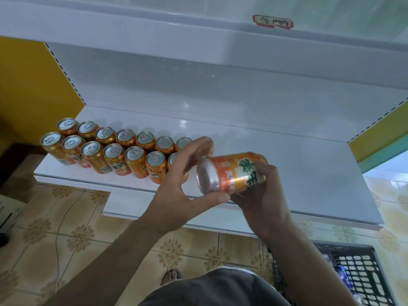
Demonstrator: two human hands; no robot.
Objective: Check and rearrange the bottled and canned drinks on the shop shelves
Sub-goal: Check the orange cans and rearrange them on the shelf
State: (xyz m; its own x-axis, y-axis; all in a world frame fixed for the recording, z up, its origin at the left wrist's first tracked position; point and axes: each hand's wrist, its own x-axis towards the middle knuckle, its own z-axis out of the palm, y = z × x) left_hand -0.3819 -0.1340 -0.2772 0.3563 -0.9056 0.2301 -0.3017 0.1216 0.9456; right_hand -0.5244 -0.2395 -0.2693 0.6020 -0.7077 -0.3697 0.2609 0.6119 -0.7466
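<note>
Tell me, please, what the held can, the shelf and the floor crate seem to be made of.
Held can: metal, probably aluminium; bare silvery end, glossy orange print. Shelf: likely painted metal; smooth, white, reflecting light. Crate: apparently black plastic, moulded lattice.

Sideways can (237, 173): metal, with a glossy printed wall; its bare silver end was duller, giving only a soft sheen. Standing cans (114, 151) by the shelf's left front corner: the same glossy printed metal, with bright, smooth silver lids. Shelf (298, 164): smooth white surface, semi-gloss, with faint highlights toward its back edge. Floor tiles (72, 235): glazed and smooth, with a patterned face. Crate (344, 247): dark moulded plastic lattice, matt. Label (273, 22): paper, matt. Shorts (209, 290): dark cloth, matt.
</note>
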